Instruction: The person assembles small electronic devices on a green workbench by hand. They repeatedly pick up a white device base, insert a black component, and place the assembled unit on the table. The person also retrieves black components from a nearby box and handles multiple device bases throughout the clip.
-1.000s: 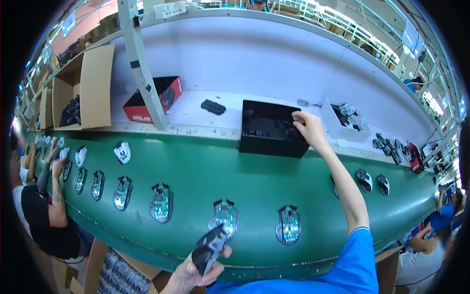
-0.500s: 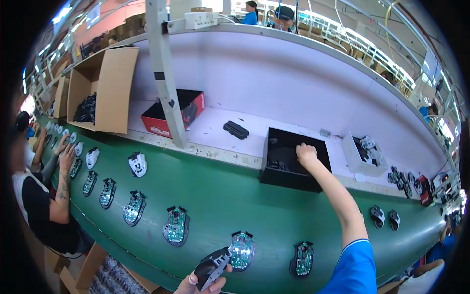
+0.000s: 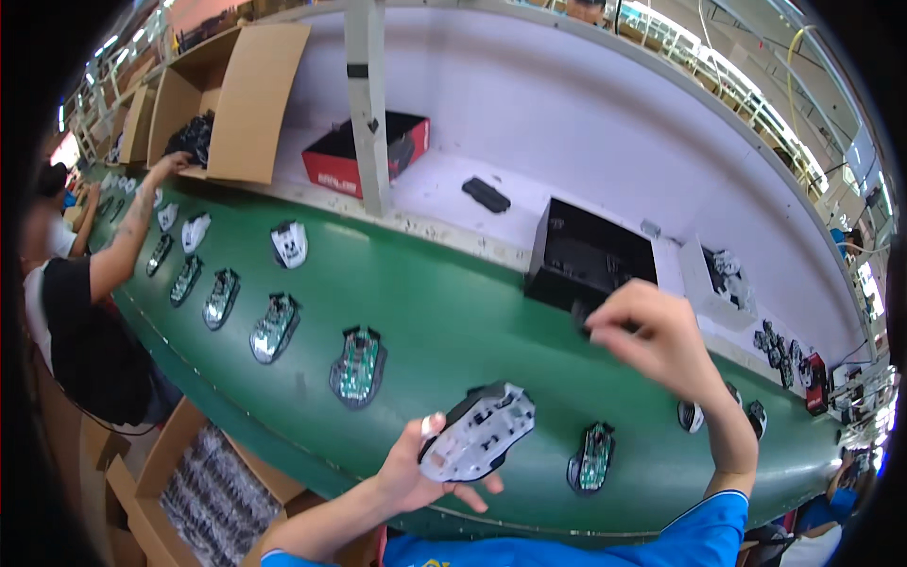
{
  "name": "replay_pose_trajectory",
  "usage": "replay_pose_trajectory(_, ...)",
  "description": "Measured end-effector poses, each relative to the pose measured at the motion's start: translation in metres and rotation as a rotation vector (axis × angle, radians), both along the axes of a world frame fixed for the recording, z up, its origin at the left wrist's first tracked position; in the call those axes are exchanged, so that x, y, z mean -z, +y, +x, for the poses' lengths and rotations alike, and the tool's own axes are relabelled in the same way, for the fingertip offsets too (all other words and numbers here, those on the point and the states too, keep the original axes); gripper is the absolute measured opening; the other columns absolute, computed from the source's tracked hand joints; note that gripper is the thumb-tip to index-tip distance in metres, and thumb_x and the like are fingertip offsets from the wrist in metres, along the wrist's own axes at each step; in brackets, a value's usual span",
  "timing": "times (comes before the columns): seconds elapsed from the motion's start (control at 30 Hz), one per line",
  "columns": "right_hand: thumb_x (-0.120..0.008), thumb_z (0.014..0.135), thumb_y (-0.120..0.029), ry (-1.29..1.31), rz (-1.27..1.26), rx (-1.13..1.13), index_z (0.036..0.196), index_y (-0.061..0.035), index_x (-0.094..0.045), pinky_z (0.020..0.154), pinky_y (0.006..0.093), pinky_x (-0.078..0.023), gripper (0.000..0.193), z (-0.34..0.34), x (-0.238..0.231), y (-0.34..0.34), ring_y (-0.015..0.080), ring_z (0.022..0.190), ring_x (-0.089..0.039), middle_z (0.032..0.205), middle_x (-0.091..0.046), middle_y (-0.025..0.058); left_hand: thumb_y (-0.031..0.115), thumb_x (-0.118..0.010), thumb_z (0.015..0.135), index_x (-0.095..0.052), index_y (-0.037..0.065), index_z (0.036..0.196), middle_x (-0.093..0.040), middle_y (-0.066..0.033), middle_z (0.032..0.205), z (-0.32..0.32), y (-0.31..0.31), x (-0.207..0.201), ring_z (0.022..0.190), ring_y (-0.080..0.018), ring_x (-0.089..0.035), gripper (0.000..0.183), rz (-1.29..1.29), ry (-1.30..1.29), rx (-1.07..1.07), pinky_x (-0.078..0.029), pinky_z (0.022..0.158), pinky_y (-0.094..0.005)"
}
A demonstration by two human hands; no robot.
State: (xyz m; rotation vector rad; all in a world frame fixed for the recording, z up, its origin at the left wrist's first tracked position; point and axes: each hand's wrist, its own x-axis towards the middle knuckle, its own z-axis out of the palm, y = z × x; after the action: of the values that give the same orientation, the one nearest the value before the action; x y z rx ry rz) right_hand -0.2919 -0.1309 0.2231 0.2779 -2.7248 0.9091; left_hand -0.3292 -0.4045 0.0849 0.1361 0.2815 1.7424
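Observation:
My left hand (image 3: 416, 472) holds a computer mouse shell (image 3: 477, 430), grey and black, its inner side up, just above the near edge of the green conveyor belt (image 3: 444, 312). My right hand (image 3: 652, 335) hovers over the belt in front of a black box (image 3: 586, 260) and pinches a small dark part (image 3: 581, 317) between its fingertips. An open mouse base with a green circuit board (image 3: 592, 458) lies on the belt just right of the shell.
Several open mouse bases (image 3: 274, 326) lie in a row along the belt to the left. A red box (image 3: 364, 156), a dark part (image 3: 486, 196) and cardboard boxes (image 3: 236, 99) stand on the white shelf. A person in black (image 3: 85, 302) reaches toward the far left box.
My right hand has come out of the black box toward me with a small dark part. My left hand has raised the mouse shell higher into view.

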Motion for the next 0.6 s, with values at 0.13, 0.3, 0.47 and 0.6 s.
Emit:
replay_pose_trajectory(0.13,-0.064,0.069,-0.005,0.009,0.344,-0.353,0.094,-0.0058,-0.062,0.044,0.0257,-0.046,0.025,0.065,-0.021,-0.047,0.0161,0.075,-0.058,0.089,-0.056,0.0041,0.047,-0.046,0.086,-0.038,0.005,0.134,-0.054,-0.0169,0.117,0.022,0.012,-0.031,0.094,-0.0309,-0.061,0.065,-0.138,0.112,0.051,-0.056,0.072,-0.0452)
replay_pose_trajectory(0.3,-0.062,0.066,-0.011,0.078,0.524,-0.478,0.094,-0.0038,-0.062,0.04,0.0215,-0.042,0.029,0.09,-0.006,-0.066,0.0117,0.067,-0.052,0.084,-0.051,0.0034,0.047,-0.045,0.087,-0.037,0.007,0.136,-0.058,-0.0113,0.104,0.045,0.011,-0.044,0.083,-0.0175,-0.06,0.063,-0.258,0.213,0.149,-0.052,0.056,-0.0313)
replay_pose_trajectory(0.47,-0.062,0.065,-0.013,0.085,0.605,-0.533,0.079,0.0006,-0.059,0.036,0.0221,-0.039,0.019,0.113,-0.003,-0.075,0.0115,0.063,-0.046,0.072,-0.04,0.0033,0.045,-0.044,0.088,-0.037,0.005,0.134,-0.055,-0.0068,0.096,0.059,0.007,-0.069,0.078,-0.012,-0.055,0.061,-0.372,0.488,0.281,-0.045,0.053,-0.0242)
replay_pose_trajectory(0.6,-0.062,0.063,-0.012,0.184,0.728,-0.507,0.069,0.0013,-0.059,0.035,0.0207,-0.036,0.015,0.128,-0.009,-0.086,0.0107,0.062,-0.045,0.066,-0.037,0.0022,0.039,-0.041,0.09,-0.035,0.003,0.136,-0.051,-0.0048,0.103,0.071,0.007,-0.067,0.092,-0.0111,-0.047,0.058,-0.363,0.644,0.242,-0.041,0.073,-0.0261)
